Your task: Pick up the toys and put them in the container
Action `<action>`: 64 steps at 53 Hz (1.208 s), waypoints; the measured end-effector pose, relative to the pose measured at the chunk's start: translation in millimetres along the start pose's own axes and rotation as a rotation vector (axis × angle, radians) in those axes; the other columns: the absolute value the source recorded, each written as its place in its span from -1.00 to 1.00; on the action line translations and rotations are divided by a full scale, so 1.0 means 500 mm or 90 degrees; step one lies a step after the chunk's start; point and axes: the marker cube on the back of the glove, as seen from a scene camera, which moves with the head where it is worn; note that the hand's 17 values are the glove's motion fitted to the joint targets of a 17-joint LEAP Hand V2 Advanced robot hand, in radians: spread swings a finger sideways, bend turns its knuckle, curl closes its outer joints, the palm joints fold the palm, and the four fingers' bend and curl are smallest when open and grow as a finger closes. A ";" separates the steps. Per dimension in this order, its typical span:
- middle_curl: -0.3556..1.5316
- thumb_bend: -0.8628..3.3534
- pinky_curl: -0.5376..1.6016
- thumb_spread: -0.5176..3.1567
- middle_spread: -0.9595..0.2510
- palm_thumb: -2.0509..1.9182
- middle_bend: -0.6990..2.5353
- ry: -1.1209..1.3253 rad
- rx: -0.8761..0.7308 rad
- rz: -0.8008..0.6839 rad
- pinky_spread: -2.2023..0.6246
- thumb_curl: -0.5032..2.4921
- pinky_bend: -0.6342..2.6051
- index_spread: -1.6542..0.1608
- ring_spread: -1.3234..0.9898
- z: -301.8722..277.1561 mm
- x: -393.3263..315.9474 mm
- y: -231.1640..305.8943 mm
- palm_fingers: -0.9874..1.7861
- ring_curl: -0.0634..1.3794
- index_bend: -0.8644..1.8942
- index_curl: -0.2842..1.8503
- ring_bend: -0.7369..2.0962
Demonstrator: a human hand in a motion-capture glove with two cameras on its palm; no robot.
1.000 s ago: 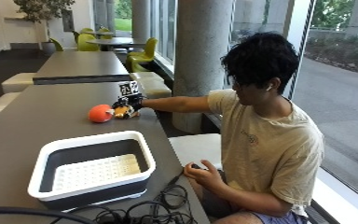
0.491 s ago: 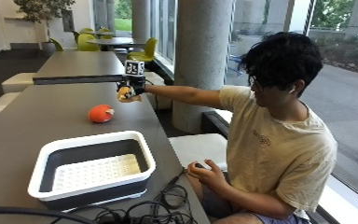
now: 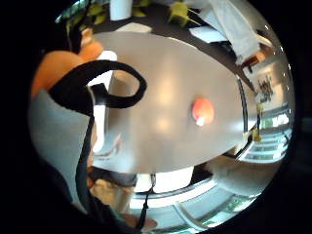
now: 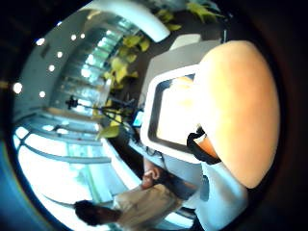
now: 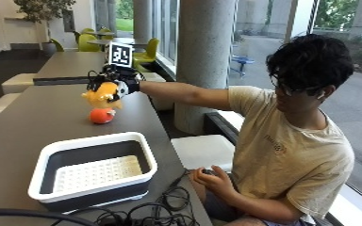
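A yellow toy (image 5: 101,96) is held in the gloved right hand (image 5: 119,84), whose fingers are curled around it, and it is kept in the air above the far part of the table (image 5: 18,127), most likely so that it can be carried over to the container (image 5: 93,170). The container is placed near the table's front edge, close to the person, with its open side up, and nothing is seen inside it. An orange toy (image 5: 102,116) is left on the table below the hand, apart from the container. Cables (image 5: 150,212) are lying at the front edge beside the container.
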 end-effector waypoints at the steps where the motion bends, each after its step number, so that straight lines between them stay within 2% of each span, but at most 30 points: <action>1: -0.20 -0.55 -0.10 -0.17 0.13 0.39 -0.31 0.001 -0.002 -0.011 0.30 -0.15 0.12 0.44 -0.27 0.008 -0.021 -0.010 0.07 -0.11 -0.17 -0.37 0.10; 3: -0.19 -0.56 -0.11 -0.13 0.16 0.36 -0.31 0.001 -0.005 -0.028 0.34 -0.17 0.09 0.45 -0.24 0.022 -0.062 -0.028 -0.02 -0.12 -0.19 -0.36 0.08; 9: -0.18 -0.57 -0.11 -0.06 0.24 0.32 -0.33 0.006 -0.004 -0.059 0.39 -0.19 0.10 0.46 -0.19 0.045 -0.151 -0.068 -0.10 -0.12 -0.19 -0.34 0.02; 20: -0.16 -0.57 -0.13 0.03 0.32 0.30 -0.36 -0.016 -0.003 -0.072 0.45 -0.23 0.12 0.47 -0.13 0.061 -0.228 -0.097 -0.12 -0.14 -0.23 -0.32 -0.01; 27: -0.17 -0.59 -0.10 0.03 0.39 0.28 -0.40 0.014 -0.026 -0.057 0.50 -0.27 0.19 0.49 -0.03 0.092 -0.237 -0.105 -0.34 -0.17 -0.29 -0.35 -0.11; 28: -0.18 -0.60 -0.11 0.03 0.42 0.27 -0.41 0.016 -0.027 -0.057 0.51 -0.27 0.19 0.49 -0.01 0.094 -0.236 -0.104 -0.40 -0.20 -0.30 -0.36 -0.15; 29: -0.17 -0.59 -0.11 0.03 0.41 0.27 -0.40 0.017 -0.027 -0.057 0.51 -0.27 0.19 0.49 -0.01 0.097 -0.233 -0.103 -0.32 -0.18 -0.29 -0.37 -0.13; 30: -0.18 -0.60 -0.11 0.02 0.44 0.26 -0.42 0.016 -0.029 -0.057 0.53 -0.29 0.19 0.50 0.01 0.099 -0.231 -0.102 -0.40 -0.22 -0.29 -0.38 -0.17; 35: -0.19 -0.61 -0.14 0.01 0.49 0.21 -0.44 0.028 -0.033 -0.062 0.56 -0.32 0.15 0.51 0.06 0.100 -0.208 -0.090 -0.42 -0.27 -0.28 -0.39 -0.24; 47: -0.22 -0.61 -0.19 0.00 0.53 0.13 -0.46 0.070 -0.033 -0.053 0.57 -0.39 0.04 0.50 0.10 0.062 -0.127 -0.022 -0.36 -0.33 -0.26 -0.40 -0.31; 52: -0.23 -0.60 -0.20 0.01 0.54 0.11 -0.47 0.099 -0.043 -0.008 0.57 -0.41 0.02 0.50 0.11 0.043 -0.062 0.027 -0.35 -0.33 -0.26 -0.40 -0.32; 61: -0.27 -0.60 -0.20 0.02 0.54 0.09 -0.48 0.104 -0.052 0.012 0.57 -0.43 0.01 0.50 0.12 0.017 0.041 0.115 -0.37 -0.35 -0.25 -0.40 -0.35; 64: -0.28 -0.60 -0.20 0.03 0.54 0.09 -0.49 0.100 -0.047 0.067 0.56 -0.44 0.00 0.49 0.12 0.009 0.077 0.146 -0.37 -0.36 -0.25 -0.40 -0.35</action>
